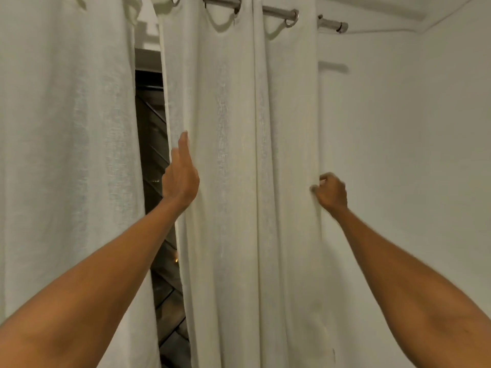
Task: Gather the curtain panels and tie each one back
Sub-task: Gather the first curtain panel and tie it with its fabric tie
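While left hand (pixel 180 176) lies flat on slubby woven panel (pixel 233 181) (off-white), right hand (pixel 330 193) pinches its outer edge.

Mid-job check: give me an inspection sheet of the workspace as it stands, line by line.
Surface: nothing seen; the work hangs from a curtain rod.
Job's things: right curtain panel hangs in loose folds, not tied; left curtain panel hangs untied; no tieback seen.
Clutter: nothing seen.
Grippers: left hand flat, fingers straight, against the right curtain panel's inner edge; right hand curled round its outer edge.
Cables: nothing seen.
Surroundings: dark window in the gap between the panels; plain wall to the right.
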The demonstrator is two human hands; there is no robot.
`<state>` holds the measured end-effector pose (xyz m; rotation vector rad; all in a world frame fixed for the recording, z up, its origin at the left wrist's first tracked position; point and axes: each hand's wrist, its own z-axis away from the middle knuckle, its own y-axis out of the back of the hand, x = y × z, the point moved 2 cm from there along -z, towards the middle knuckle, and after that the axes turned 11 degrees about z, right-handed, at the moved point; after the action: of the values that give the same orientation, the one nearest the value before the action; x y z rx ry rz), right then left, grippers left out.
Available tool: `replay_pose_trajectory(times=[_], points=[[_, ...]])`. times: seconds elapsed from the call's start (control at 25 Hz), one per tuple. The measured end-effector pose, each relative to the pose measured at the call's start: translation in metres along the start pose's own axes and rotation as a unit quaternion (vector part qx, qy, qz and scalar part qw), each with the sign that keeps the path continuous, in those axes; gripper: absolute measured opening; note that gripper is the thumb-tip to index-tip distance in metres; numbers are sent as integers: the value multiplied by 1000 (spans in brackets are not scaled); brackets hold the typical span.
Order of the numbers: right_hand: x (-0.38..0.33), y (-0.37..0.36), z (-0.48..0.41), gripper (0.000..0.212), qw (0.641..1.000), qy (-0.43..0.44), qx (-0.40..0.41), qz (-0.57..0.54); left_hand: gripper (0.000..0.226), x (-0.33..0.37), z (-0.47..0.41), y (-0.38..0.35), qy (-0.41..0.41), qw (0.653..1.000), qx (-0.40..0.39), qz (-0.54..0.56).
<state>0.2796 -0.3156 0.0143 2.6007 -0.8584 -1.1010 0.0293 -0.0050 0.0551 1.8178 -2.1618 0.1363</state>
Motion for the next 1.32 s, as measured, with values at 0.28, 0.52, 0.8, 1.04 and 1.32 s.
replay_pose_trajectory(times=[0.28,0.52,0.8,1.04,1.32], points=[[23,13,6,17,994,-17,106,-22,49,-40,-22,35,81,990,4,-113],[-39,-1,32,72,995,89,41,-35,42,23,-9,-39,60,986,-158,10],[-29,11,23,46,991,126,42,36,51,41,-20,-54,113,993,-35,12],[-39,13,-24,39,983,178,-3,-46,58,29,-103,-44,59,996,-37,-52],[-68,-9,-29,45,980,194,-4,-37,71,131,-115,-104,-13,990,-134,-52]])
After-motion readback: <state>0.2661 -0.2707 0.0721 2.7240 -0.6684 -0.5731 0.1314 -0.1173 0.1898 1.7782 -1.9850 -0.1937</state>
